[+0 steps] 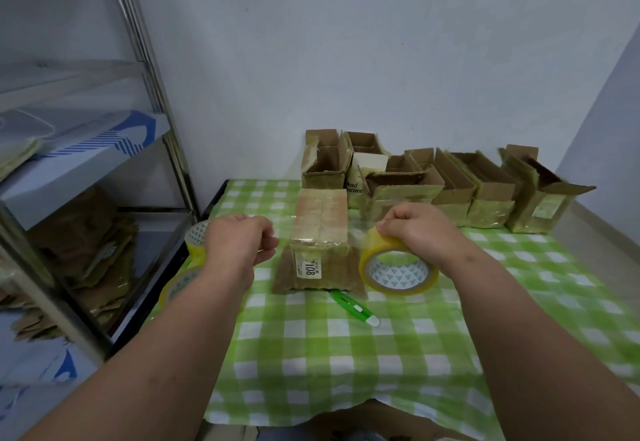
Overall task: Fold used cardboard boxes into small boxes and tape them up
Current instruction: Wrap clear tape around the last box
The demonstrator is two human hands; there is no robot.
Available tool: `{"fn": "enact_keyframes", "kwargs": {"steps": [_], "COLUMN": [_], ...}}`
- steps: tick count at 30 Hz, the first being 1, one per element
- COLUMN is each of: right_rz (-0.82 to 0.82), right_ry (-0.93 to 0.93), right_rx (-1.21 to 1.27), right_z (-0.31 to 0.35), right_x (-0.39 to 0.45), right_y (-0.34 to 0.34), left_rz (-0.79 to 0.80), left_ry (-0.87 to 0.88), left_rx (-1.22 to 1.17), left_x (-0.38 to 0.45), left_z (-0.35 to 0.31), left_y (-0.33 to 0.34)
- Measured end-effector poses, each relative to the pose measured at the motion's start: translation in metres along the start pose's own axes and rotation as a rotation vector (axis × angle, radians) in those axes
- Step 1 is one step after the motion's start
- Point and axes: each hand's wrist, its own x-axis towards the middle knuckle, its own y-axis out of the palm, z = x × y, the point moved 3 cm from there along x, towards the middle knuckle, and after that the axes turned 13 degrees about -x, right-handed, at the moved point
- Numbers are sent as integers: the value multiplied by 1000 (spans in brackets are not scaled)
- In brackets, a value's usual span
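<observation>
While the tape is stretched out like this, here's the layout, biggest stuff first:

table: green check cloth (346, 354) covers it, everything is worked on top of that.
shelf: metal rack (145, 59) on the left, flattened cardboard (93, 253) piled on a lower level, looks like the supply.
done pile: row of small boxes (450, 191) parked along the back wall, out of the way. One reads "And / ...ncare", rest cut off.
current box: small box (320, 222) sits mid-table between both hands, seam up, ready for a strip. Label says "108".
tape roll: right hand (415, 232) grips the roll (398, 267), lifted just right of the box.
tape end: left hand (242, 243) seems to pinch the free end; clear film spans over the box.
spare rolls: two rolls (195, 239) behind the left wrist.
cutter: green knife (353, 307) lies just in front of the box, handy for cutting.
</observation>
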Motion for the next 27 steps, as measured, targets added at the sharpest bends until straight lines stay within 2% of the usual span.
{"fn": "enact_keyframes", "kwargs": {"steps": [9, 14, 17, 20, 23, 27], "right_rz": [73, 68, 34, -44, -85, -96], "right_ry": [62, 112, 72, -18, -71, -146], "right_rx": [-225, -346, -362, -384, -484, -547], "right_z": [-6, -7, 3, 13, 15, 14], "right_x": [17, 15, 15, 15, 14, 11], "right_y": [20, 39, 47, 52, 53, 54], "left_rz": [-47, 16, 64, 71, 84, 189], "left_ry": [-55, -128, -150, -77, 80, 211], "left_rx": [13, 99, 178, 292, 378, 424], "left_x": [11, 10, 9, 11, 9, 3], "left_z": [28, 47, 54, 53, 46, 46], "left_y": [-7, -6, -1, 2, 3, 5]}}
